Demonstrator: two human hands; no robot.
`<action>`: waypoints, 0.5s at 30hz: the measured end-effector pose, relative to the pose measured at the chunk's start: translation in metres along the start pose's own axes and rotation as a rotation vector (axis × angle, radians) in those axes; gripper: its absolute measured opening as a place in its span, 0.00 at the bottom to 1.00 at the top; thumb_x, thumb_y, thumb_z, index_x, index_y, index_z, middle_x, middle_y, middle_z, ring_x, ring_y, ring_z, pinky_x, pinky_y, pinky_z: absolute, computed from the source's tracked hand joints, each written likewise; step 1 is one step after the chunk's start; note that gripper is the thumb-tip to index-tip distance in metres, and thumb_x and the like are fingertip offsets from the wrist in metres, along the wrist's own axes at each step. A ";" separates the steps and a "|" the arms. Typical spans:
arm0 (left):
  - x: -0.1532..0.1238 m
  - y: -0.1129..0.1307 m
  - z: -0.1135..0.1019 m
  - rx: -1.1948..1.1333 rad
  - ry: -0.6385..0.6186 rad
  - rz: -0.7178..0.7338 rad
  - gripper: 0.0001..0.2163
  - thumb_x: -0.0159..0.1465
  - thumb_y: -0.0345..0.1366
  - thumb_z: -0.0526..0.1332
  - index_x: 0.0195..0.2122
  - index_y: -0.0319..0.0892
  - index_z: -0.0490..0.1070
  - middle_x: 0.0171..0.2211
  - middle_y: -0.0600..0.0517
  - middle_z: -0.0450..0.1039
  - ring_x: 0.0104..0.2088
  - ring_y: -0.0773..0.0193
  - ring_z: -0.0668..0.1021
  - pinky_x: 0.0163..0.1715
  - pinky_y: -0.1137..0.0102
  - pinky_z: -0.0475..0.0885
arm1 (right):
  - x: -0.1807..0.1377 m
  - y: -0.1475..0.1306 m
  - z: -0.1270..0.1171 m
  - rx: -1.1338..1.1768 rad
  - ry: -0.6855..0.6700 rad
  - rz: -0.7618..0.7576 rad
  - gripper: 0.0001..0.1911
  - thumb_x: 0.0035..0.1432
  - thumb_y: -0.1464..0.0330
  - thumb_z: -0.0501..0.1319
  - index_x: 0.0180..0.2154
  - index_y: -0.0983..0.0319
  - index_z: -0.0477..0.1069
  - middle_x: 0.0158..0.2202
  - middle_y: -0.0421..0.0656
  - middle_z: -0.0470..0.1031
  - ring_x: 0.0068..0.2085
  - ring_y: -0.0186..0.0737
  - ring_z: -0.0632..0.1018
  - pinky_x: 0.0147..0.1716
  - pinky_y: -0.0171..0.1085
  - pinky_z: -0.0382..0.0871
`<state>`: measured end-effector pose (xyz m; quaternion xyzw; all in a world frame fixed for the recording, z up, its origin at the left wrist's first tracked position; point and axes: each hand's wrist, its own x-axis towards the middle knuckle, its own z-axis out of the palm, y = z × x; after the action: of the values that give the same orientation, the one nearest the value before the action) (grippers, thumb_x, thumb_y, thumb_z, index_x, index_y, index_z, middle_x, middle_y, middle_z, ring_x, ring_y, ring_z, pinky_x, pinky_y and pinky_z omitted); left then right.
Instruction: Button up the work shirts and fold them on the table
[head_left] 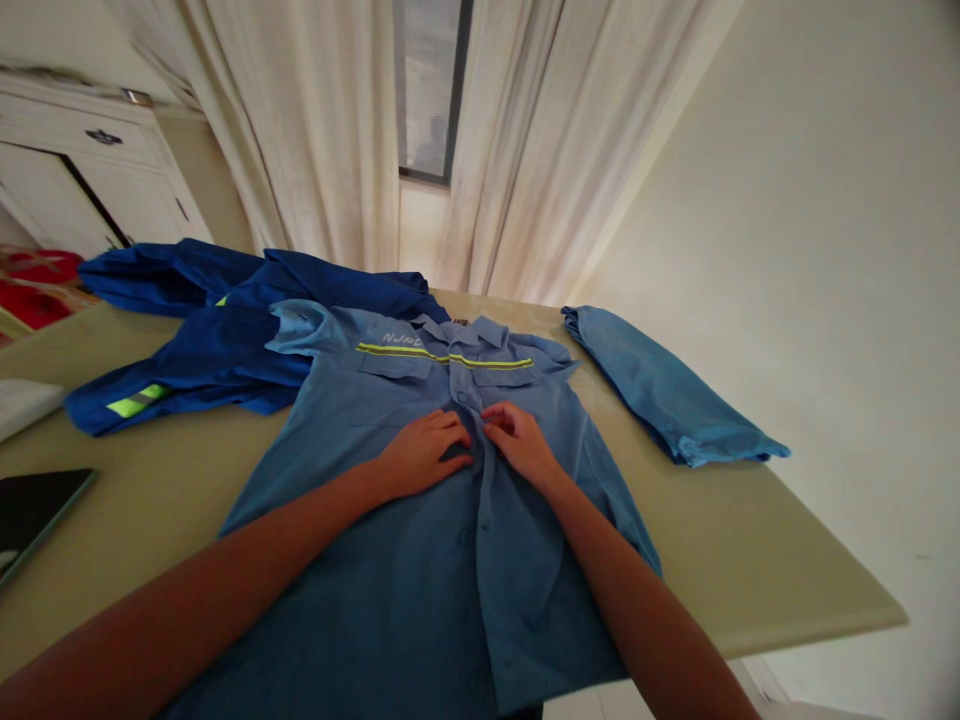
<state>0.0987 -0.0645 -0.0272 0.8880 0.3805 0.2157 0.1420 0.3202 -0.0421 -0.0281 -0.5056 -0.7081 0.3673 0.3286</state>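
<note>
A light blue work shirt (pixel 397 395) lies front up on the table, its collar away from me. It has a yellow reflective stripe across the chest, two pockets and white lettering. The upper part of its front is together, while the lower front edges lie loosely side by side. At mid-chest my left hand (pixel 427 452) rests on the button side, fingers curled and thumb close to them at the fabric. Opposite it, my right hand (pixel 523 442) pinches the edge of the other front panel. The button between my fingers is hidden.
Dark blue garments (pixel 225 330) with reflective bands are heaped at the left back of the table (pixel 750 560). A folded light blue garment (pixel 652 380) lies at the right. A dark flat object (pixel 37 510) is at the left edge. Curtains (pixel 322 130) and a white cabinet (pixel 90 170) stand behind.
</note>
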 end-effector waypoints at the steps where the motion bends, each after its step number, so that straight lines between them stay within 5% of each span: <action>1: -0.001 0.000 0.001 -0.012 -0.008 -0.025 0.07 0.69 0.40 0.62 0.43 0.45 0.75 0.44 0.48 0.76 0.46 0.55 0.77 0.49 0.62 0.70 | -0.003 -0.004 -0.001 -0.044 -0.018 -0.031 0.12 0.59 0.62 0.65 0.43 0.60 0.73 0.32 0.39 0.76 0.31 0.36 0.74 0.32 0.34 0.68; 7: 0.004 0.004 -0.003 -0.053 -0.087 -0.158 0.04 0.67 0.34 0.60 0.35 0.44 0.71 0.35 0.49 0.76 0.36 0.57 0.77 0.37 0.64 0.69 | -0.023 -0.026 -0.002 -0.400 -0.216 -0.161 0.32 0.47 0.54 0.77 0.50 0.60 0.70 0.38 0.41 0.75 0.37 0.41 0.76 0.37 0.37 0.67; 15: 0.002 0.004 -0.001 0.034 -0.128 -0.027 0.10 0.72 0.38 0.56 0.38 0.42 0.76 0.38 0.46 0.76 0.39 0.55 0.77 0.40 0.63 0.70 | -0.029 -0.030 0.005 -0.466 -0.180 -0.225 0.21 0.55 0.65 0.69 0.50 0.60 0.70 0.43 0.44 0.77 0.40 0.42 0.77 0.41 0.38 0.68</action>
<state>0.1022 -0.0657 -0.0236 0.8970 0.3864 0.1499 0.1540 0.3098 -0.0769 -0.0079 -0.4511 -0.8516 0.1991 0.1779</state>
